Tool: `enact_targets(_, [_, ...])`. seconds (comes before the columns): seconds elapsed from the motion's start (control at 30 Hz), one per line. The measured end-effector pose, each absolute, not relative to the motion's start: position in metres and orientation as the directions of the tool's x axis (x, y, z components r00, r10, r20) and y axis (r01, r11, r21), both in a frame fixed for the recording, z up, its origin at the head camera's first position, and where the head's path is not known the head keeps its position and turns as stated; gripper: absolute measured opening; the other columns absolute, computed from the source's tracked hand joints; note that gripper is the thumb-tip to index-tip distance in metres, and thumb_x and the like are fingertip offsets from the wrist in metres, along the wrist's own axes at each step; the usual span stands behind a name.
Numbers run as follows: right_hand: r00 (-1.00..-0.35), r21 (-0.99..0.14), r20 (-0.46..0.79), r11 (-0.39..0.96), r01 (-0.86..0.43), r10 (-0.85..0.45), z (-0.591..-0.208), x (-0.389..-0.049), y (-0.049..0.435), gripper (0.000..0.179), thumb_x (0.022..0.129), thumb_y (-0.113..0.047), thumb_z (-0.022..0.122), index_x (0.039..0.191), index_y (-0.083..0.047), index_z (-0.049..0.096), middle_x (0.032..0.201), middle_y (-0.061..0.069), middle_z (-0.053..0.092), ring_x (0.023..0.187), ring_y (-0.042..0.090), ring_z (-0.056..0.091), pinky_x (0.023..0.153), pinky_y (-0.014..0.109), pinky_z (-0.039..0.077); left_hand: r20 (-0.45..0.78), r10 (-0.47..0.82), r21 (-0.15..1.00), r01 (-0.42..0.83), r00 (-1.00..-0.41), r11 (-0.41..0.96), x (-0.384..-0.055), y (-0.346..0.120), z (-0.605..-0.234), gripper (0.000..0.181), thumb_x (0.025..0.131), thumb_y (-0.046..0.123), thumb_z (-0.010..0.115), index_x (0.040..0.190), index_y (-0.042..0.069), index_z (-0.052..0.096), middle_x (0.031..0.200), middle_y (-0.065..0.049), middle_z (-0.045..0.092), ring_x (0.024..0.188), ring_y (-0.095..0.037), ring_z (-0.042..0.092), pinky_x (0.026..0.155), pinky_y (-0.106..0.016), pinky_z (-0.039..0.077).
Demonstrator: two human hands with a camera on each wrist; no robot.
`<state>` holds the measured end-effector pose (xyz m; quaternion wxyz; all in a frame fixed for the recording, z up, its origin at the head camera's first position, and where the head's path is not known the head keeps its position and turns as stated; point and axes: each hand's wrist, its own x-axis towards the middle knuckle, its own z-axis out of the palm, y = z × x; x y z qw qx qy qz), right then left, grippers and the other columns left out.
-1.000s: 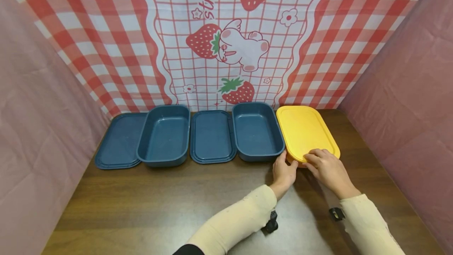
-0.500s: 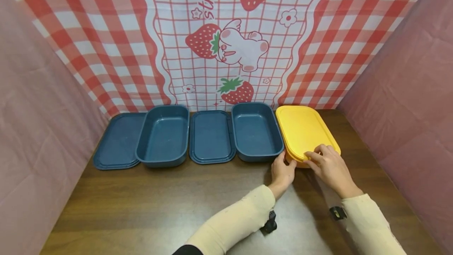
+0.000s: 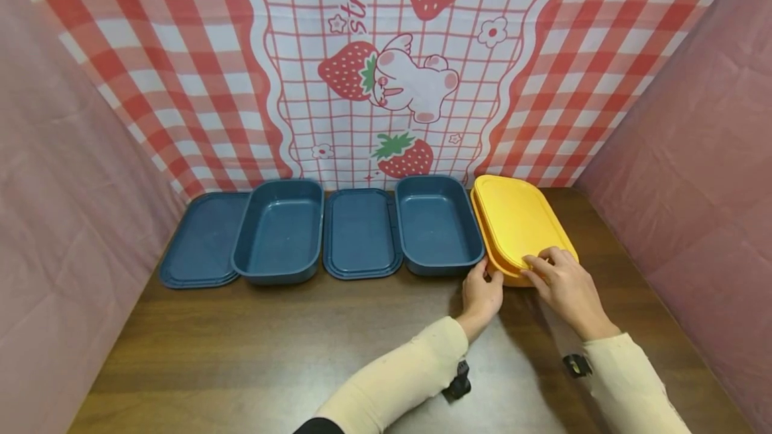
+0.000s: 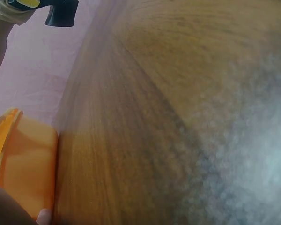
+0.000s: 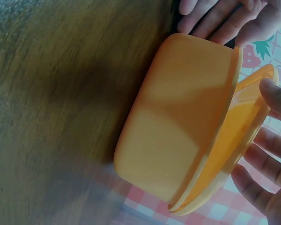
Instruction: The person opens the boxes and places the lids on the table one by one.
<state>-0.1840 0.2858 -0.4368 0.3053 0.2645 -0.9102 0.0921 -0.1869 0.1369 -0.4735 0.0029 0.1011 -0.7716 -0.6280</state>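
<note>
A yellow lid (image 3: 521, 216) lies askew over an orange food container (image 3: 509, 280) at the right end of the row. My right hand (image 3: 563, 286) pinches the lid's near edge between thumb and fingers. In the right wrist view the lid (image 5: 260, 112) stands raised off the container's rim at one corner, with a gap that narrows toward the other end. My left hand (image 3: 482, 293) grips the near left corner of the container, its thumb in front and its fingers along the side. The left wrist view catches only the container's side (image 4: 30, 159) and bits of hands.
Left of the orange container stands an uncovered blue container (image 3: 440, 226). Beyond it lie a blue lid (image 3: 362, 233), a second blue container (image 3: 280, 233) and another blue lid (image 3: 208, 240). A checked strawberry cloth (image 3: 410, 86) hangs close behind the row on the wooden table (image 3: 241, 353).
The yellow lid sat level on the container; its near left side has since lifted and the lid has shifted, baring the container's left rim. The left hand keeps its place at the corner.
</note>
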Motion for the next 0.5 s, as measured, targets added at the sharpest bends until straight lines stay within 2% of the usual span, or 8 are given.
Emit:
enact_targets(0.23, [-0.673, -0.016, 0.614, 0.846, -0.532, -0.412, -0.438, -0.1814, 0.2867, 0.032, 0.067, -0.008, 0.084, 0.096, -0.004, 0.072, 0.084, 0.011, 0.06, 0.074, 0.027, 0.054, 0.055, 0.041, 0.047, -0.146, -0.158, 0.975, -0.17, -0.977, 0.146, -0.1859, 0.1374, -0.4717, 0.041, 0.091, 0.025, 0.063, 0.129, 0.011, 0.064, 0.119, -0.008, 0.069, 0.11, -0.021, 0.064, 0.095, -0.035, 0.051])
enact_targets(0.5, [-0.668, -0.042, 0.641, 0.851, -0.523, -0.378, -0.4348, -0.1812, 0.2871, 0.034, 0.069, -0.004, 0.082, 0.099, -0.002, 0.068, 0.087, 0.013, 0.061, 0.081, 0.032, 0.057, 0.06, 0.049, 0.051, -0.112, -0.149, 0.975, -0.138, -0.982, 0.177, -0.1875, 0.138, -0.4726, 0.041, 0.092, 0.025, 0.064, 0.129, 0.008, 0.063, 0.118, -0.01, 0.069, 0.108, -0.023, 0.065, 0.094, -0.035, 0.051])
